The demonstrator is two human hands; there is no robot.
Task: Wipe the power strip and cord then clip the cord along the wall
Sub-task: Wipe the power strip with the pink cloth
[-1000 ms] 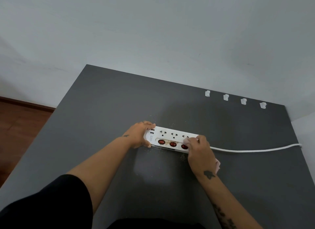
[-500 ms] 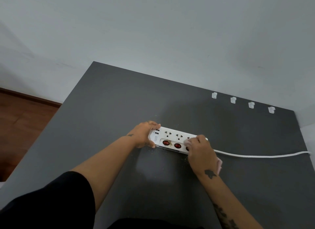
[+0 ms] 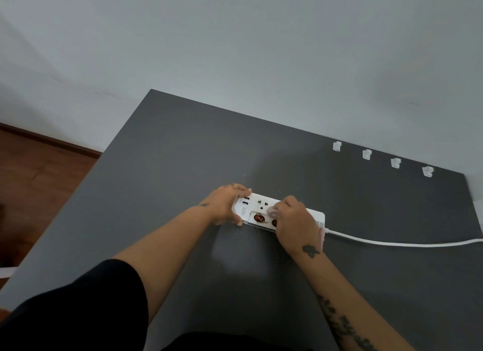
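Note:
A white power strip (image 3: 261,207) with red switches lies flat on the dark grey table (image 3: 183,167). My left hand (image 3: 226,204) grips its left end, thumb on the near side and fingers over the far edge. My right hand (image 3: 295,222) presses a small pale cloth (image 3: 274,212) onto the middle of the strip and hides its right half. The cloth's pinkish edge pokes out by my right wrist. The white cord (image 3: 392,243) leaves the strip's right end and runs off to the right. Several white cord clips (image 3: 366,154) sit in a row near the table's far right edge.
Fine crumbs (image 3: 251,233) are scattered on the table around the strip. A pale wall (image 3: 235,50) rises behind the table. Brown wood floor (image 3: 34,173) shows beyond the table's left edge.
My right hand with the cloth has slid leftward along the strip, now covering the middle sockets and switches. My left hand still holds the left end. The camera shifted slightly.

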